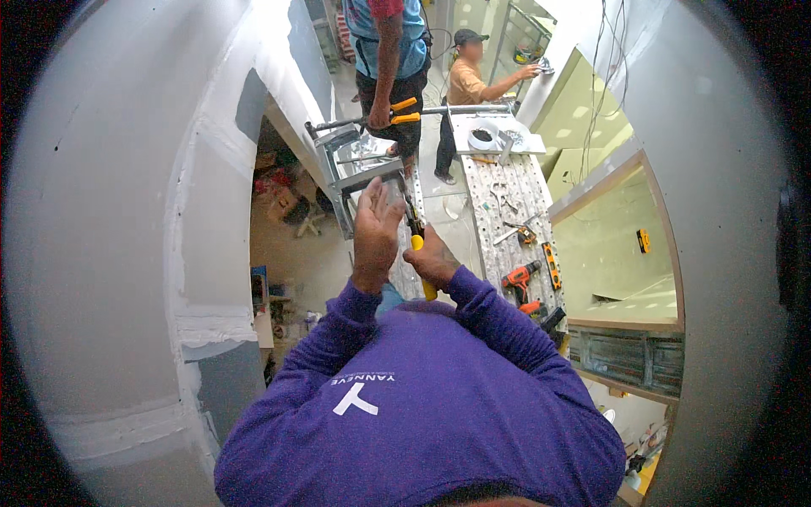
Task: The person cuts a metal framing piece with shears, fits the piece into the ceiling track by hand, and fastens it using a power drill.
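My right hand (432,258) is wrapped round a yellow-handled tool (427,275) with a dark metal head, held upright in front of my body. Just left of it, my left hand (376,228) has its fingers stretched out and raised, beside a galvanized metal frame (346,190); whether they touch it is hard to tell. The tool's jaws are near the frame's right side and too small to make out clearly.
A co-worker (384,51) stands ahead holding yellow-handled tools; another (469,84) reaches toward a wall. A perforated plank platform (507,211) carries a bucket (484,135), drill (519,279) and level (551,264). Walls (118,253) flank both sides; a doorway opens left.
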The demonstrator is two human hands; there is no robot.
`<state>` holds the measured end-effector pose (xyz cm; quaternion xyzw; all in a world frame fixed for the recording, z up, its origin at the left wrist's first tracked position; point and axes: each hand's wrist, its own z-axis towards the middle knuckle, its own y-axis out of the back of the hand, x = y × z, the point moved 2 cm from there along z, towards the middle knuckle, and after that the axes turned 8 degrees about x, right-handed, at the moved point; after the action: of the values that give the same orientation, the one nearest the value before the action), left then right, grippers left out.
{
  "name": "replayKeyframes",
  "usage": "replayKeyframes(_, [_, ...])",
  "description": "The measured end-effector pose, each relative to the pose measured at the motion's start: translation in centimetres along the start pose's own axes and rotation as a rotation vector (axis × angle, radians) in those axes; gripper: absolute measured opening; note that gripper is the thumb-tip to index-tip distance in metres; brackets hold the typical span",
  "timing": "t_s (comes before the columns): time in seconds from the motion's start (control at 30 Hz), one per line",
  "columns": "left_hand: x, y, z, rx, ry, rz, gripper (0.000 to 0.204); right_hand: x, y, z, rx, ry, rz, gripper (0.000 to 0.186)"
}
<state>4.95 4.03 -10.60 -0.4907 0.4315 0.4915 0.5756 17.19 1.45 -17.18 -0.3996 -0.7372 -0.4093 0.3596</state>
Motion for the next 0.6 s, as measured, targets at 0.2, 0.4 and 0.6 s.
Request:
replayKeyframes(0.2, [-2.9,3.1,7.0,0.383,-0.403,1.362,0.049,0.3,1.1,-1.3,-0.013,0.05,-0.041,0.05])
replayKeyframes(0.4, [0.0,4.3,10.6,0.696,-0.148,1.541,0.04,-1.9,0.0,-1.1,-0.11,0.085,-0.043,0.043])
replayKeyframes(0.6, [-1.1,4.6,11.2,0.678,-0.041,1.336,0.043,-1.9,0.6,-1.5,-0.175,0.175,-0.107,0.038])
